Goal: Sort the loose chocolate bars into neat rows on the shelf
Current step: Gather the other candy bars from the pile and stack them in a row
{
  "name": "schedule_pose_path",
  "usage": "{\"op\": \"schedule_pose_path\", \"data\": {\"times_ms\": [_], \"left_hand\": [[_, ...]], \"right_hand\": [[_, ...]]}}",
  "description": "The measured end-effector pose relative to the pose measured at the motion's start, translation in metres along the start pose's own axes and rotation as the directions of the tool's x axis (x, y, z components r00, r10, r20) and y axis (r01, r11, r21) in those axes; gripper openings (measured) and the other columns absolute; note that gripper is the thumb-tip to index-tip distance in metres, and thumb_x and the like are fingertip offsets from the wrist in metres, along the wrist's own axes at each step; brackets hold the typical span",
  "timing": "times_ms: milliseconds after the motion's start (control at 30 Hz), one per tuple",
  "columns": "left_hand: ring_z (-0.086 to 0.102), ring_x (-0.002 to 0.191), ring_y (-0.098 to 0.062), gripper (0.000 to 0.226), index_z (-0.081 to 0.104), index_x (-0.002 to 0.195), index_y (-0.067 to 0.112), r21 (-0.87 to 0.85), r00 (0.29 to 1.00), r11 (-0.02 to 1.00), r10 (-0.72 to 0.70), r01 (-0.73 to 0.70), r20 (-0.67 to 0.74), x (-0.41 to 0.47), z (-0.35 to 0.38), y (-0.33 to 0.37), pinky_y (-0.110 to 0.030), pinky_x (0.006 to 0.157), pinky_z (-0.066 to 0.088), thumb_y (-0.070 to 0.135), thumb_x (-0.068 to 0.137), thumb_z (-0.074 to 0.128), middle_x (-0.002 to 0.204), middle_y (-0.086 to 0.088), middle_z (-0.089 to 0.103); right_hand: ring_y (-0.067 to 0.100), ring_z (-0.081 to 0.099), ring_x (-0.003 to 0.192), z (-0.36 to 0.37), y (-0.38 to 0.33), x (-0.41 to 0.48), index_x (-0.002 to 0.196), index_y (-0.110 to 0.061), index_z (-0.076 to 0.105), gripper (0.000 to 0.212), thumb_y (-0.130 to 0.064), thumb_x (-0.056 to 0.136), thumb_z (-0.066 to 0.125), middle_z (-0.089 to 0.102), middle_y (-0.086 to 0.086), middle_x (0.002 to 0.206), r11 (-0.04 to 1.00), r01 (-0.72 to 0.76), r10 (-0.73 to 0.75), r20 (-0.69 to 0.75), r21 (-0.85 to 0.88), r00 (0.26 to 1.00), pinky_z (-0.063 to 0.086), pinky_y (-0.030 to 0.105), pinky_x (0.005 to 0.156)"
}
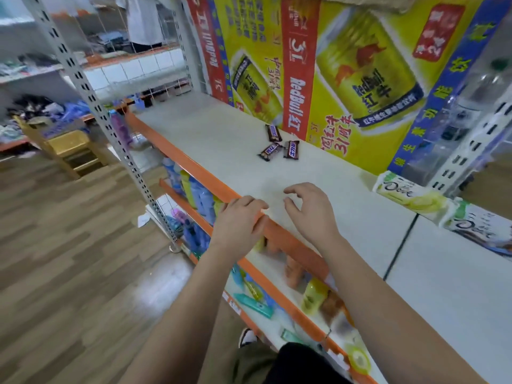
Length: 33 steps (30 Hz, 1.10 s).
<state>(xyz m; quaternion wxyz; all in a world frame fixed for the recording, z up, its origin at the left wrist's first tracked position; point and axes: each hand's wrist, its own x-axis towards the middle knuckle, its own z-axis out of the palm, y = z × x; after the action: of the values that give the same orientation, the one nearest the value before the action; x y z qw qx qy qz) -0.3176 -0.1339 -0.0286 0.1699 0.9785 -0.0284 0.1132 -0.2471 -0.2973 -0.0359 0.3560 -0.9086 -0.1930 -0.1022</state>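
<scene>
Three brown chocolate bars lie loose near the back of the white shelf: one closest to the poster, one angled in front of it, one just to its right. My left hand rests on the shelf's orange front edge, fingers curled over it, holding nothing. My right hand hovers over the shelf surface with fingers spread and curved, empty. Both hands are well short of the bars.
A yellow energy-drink poster backs the shelf. Two white-green packets lie at the right. A grey slotted upright stands at left. Lower shelves hold bottles and tubes. Wooden floor spreads to the left.
</scene>
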Motion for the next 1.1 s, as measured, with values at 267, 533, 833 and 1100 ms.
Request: {"op": "schedule_pose_path", "data": {"times_ms": [267,533,833,1100], "left_hand": [[0.051,0.113,-0.02,0.028,0.056,0.12,0.029,0.045,0.999,0.999,0.018,-0.02,0.047,0.101,-0.012,-0.073,-0.035,0.09,0.034,0.036,0.094,0.046,0.12,0.007,0.057],[0.05,0.112,-0.019,0.027,0.056,0.119,0.029,0.01,0.991,0.997,0.074,-0.075,0.113,0.171,0.002,-0.108,-0.036,0.091,0.036,0.032,0.094,0.046,0.117,0.007,0.058],[0.047,0.117,-0.02,0.037,0.055,0.122,0.028,-0.062,0.945,0.96,0.279,-0.272,0.171,0.268,0.029,-0.122,-0.037,0.094,0.039,0.014,0.089,0.05,0.125,0.007,0.058],[0.017,0.142,-0.017,0.071,0.032,0.144,0.025,-0.034,0.781,0.84,0.517,-0.541,0.351,0.346,0.043,-0.116,-0.033,0.107,0.025,-0.006,0.082,0.047,0.152,0.011,0.03]], "right_hand": [[0.028,0.057,0.097,0.032,0.024,0.128,0.112,-0.013,0.065,0.026,-0.023,0.09,0.055,0.063,0.011,0.109,0.977,-0.176,0.172,-0.048,-0.121,0.984,0.044,0.034,0.08],[0.032,0.057,0.09,0.054,0.054,0.187,0.101,-0.017,0.067,0.02,-0.027,0.084,0.063,0.067,0.011,0.093,0.898,-0.335,0.332,-0.058,-0.287,0.941,0.049,0.037,0.073],[0.024,0.053,0.083,0.054,0.039,0.189,0.114,-0.011,0.048,0.043,-0.013,0.076,0.069,0.056,0.007,0.095,0.847,-0.53,0.524,-0.098,-0.04,0.846,0.033,0.029,0.063],[0.015,0.05,0.07,0.059,0.015,0.174,0.104,-0.015,0.063,0.016,-0.018,0.089,0.058,0.062,0.001,0.086,0.776,-0.631,0.617,-0.22,0.007,0.756,0.032,0.023,0.055]]}}
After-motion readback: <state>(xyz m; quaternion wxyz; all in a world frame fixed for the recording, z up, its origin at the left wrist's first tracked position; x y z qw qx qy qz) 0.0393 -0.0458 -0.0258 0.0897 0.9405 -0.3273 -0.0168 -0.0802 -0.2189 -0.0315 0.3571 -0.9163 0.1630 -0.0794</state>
